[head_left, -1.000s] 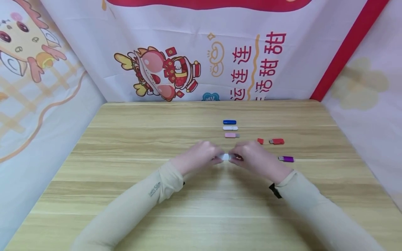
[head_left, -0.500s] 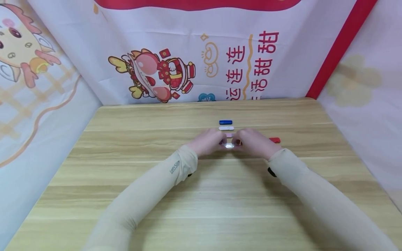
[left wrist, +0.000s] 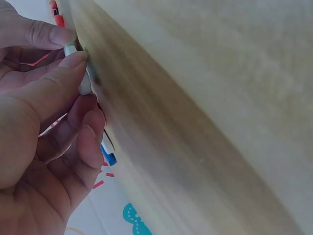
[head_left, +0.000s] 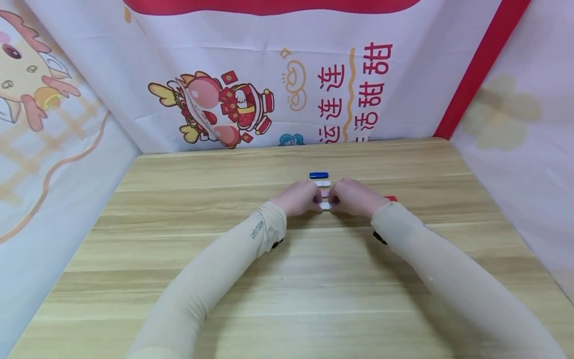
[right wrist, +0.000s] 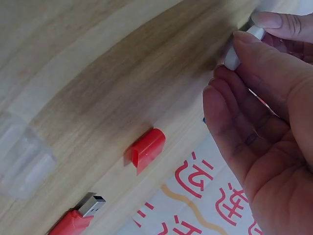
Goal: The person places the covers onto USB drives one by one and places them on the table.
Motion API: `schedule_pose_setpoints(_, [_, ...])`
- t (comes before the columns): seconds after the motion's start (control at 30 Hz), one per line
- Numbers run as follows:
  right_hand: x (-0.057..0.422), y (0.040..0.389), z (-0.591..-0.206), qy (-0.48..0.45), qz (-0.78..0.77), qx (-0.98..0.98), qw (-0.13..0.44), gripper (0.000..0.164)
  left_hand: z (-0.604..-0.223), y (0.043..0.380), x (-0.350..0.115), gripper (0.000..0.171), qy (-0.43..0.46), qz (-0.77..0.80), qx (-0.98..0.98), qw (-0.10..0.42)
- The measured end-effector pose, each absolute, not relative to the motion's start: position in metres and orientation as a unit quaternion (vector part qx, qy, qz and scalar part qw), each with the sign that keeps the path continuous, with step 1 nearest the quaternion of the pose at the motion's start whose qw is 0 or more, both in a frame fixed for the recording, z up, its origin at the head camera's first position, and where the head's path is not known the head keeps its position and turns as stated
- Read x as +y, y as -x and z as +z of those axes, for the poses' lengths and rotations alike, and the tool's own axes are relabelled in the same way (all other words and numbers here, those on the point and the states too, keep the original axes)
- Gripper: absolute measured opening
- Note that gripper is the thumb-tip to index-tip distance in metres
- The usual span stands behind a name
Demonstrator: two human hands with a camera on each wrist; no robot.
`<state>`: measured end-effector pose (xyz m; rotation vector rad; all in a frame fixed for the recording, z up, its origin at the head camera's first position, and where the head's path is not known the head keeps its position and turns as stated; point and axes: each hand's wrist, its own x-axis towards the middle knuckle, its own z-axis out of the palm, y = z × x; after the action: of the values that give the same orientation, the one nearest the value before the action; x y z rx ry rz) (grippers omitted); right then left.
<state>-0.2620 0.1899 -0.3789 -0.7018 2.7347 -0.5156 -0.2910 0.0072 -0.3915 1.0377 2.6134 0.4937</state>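
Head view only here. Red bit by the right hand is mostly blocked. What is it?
Observer: Right wrist view shows a red USB stick with its metal plug bare.
Operator: Cap anywhere?
Observer: A red cap lies on the table, apart from the stick.
Operator: I only see the backs of both hands. Where are the thumbs?
Observer: Left wrist view: the left hand and right hand each have a thumb on the white piece.

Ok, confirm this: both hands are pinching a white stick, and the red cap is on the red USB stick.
No: the red cap is off, lying apart from the red USB stick, as the right wrist view shows. The rest stands.
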Motion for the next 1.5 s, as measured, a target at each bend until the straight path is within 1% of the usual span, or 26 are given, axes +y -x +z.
schedule_pose_setpoints(0.17, [0.19,0.266,-0.38,0.238,-0.177,0.945,0.135,0.012,-0.392,0.294,0.01,0.008,-0.352,0.18,0.905,0.154])
schedule_pose_setpoints(0.53, [0.189,0.268,-0.379,0.222,-0.178,0.947,0.151,0.009,-0.391,0.294,0.013,0.009,-0.352,0.166,0.908,0.154])
schedule_pose_setpoints(0.83, [0.189,0.268,-0.376,0.232,-0.171,0.945,0.155,0.008,-0.39,0.294,0.012,0.008,-0.346,0.168,0.909,0.162])
schedule_pose_setpoints(0.93, [0.191,0.266,-0.372,0.23,-0.175,0.946,0.149,0.011,-0.39,0.294,0.012,0.01,-0.345,0.167,0.91,0.161])
schedule_pose_setpoints(1.07, [0.201,0.264,-0.362,0.217,-0.177,0.951,0.134,0.017,-0.386,0.293,0.014,0.015,-0.33,0.18,0.912,0.164])
schedule_pose_setpoints(1.2, [0.217,0.261,-0.351,0.218,-0.165,0.954,0.122,0.021,-0.376,0.29,0.023,0.02,-0.34,0.165,0.914,0.15])
schedule_pose_setpoints(1.33, [0.233,0.258,-0.343,0.216,-0.152,0.958,0.114,0.021,-0.365,0.286,0.034,0.026,-0.358,0.15,0.912,0.131])
schedule_pose_setpoints(1.5, [0.253,0.254,-0.336,0.19,-0.16,0.961,0.123,0.019,-0.359,0.282,0.05,0.03,-0.369,0.159,0.905,0.137])
